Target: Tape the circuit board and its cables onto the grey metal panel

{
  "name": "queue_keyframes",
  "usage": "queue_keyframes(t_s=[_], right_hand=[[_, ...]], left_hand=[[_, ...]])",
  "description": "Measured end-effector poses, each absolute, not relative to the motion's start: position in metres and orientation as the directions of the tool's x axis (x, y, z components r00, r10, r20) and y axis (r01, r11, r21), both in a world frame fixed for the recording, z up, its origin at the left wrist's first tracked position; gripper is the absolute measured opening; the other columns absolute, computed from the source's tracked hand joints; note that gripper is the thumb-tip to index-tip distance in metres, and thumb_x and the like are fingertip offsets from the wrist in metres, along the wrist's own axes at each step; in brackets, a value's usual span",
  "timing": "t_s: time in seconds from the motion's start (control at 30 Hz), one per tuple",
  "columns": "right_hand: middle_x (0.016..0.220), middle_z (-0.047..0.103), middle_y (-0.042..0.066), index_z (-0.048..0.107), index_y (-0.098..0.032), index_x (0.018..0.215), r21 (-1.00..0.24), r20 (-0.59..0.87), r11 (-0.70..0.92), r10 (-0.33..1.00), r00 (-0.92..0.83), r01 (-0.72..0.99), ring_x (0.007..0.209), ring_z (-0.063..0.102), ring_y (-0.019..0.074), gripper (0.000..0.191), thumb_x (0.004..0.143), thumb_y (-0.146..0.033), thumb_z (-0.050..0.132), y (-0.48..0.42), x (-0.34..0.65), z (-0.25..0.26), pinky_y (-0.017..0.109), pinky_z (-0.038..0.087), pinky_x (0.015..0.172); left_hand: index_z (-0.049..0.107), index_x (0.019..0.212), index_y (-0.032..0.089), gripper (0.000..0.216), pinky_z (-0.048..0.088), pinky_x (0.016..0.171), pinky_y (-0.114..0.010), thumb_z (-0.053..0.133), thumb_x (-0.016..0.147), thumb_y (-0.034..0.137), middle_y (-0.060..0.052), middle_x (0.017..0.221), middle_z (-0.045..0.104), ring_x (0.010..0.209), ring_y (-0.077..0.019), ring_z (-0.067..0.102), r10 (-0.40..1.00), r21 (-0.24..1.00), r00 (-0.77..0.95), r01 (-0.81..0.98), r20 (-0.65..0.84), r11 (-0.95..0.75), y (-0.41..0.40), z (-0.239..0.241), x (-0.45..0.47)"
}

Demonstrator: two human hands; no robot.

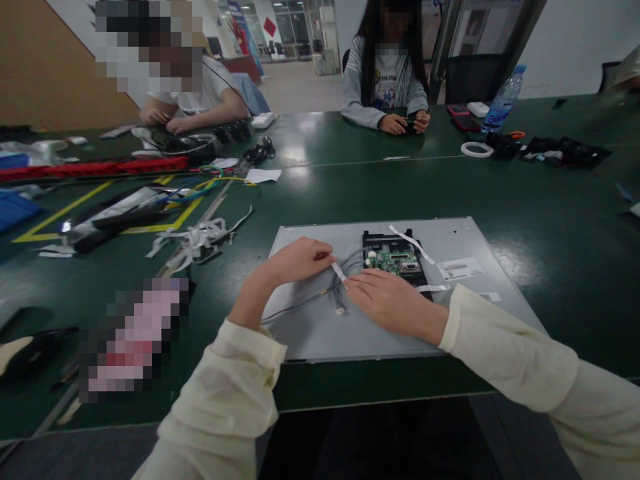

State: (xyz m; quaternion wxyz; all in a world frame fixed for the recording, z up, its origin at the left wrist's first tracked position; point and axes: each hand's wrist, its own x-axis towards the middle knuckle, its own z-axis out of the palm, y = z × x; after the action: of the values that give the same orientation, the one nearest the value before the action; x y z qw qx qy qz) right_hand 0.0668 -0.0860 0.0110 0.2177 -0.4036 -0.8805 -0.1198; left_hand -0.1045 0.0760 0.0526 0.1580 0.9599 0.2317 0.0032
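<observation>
A flat grey metal panel (310, 343) lies on the table in front of me. On it sits a black bracket with a green circuit board (390, 262), partly covered by my right hand. My left hand (300, 259) pinches the upper end of a short white tape strip (339, 272). At the strip's lower end are the fingertips of my right hand (393, 300), closed around it over the panel. Grey cables (305, 301) run beneath the strip, and a loose connector end (341, 309) hangs out below. Two more white strips (410, 243) cross the bracket's right side.
Left of the panel lie a tangle of white strips (200, 239) and a blurred pink object (140, 333). Wires and tools clutter the far left. Two people sit across the table. A water bottle (504, 100) and a white tape roll (477, 150) stand at the back right.
</observation>
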Motion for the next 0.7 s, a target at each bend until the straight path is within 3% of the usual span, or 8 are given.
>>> queue_keyframes(t_s=[0.53,0.7], right_hand=[[0.116,0.064,0.015,0.061,-0.01,0.103,-0.024,0.513,0.65,0.66,-0.548,0.76,0.107,0.06,0.02,0.022,0.094,-0.012,0.042,-0.0885,0.067,0.0134,0.04,0.046,0.095],[0.115,0.064,0.015,0.061,-0.01,0.105,0.007,0.474,0.622,0.687,-0.55,0.783,0.11,0.058,0.0211,0.022,0.094,-0.011,0.041,-0.0875,0.0664,0.0138,0.041,0.046,0.096]], left_hand=[[0.046,0.057,0.016,0.035,0.022,0.05,-0.023,0.045,0.086,0.035,0.005,0.05,0.036,0.049,-0.0081,0.034,0.452,0.356,0.892,0.43,-0.022,-0.83,0.0765,0.0543,-0.1074],[0.047,0.055,0.017,0.034,0.023,0.05,-0.023,0.048,0.084,0.035,0.005,0.048,0.039,0.048,-0.0082,0.034,0.459,0.336,0.888,0.444,-0.039,-0.831,0.077,0.0532,-0.1076]])
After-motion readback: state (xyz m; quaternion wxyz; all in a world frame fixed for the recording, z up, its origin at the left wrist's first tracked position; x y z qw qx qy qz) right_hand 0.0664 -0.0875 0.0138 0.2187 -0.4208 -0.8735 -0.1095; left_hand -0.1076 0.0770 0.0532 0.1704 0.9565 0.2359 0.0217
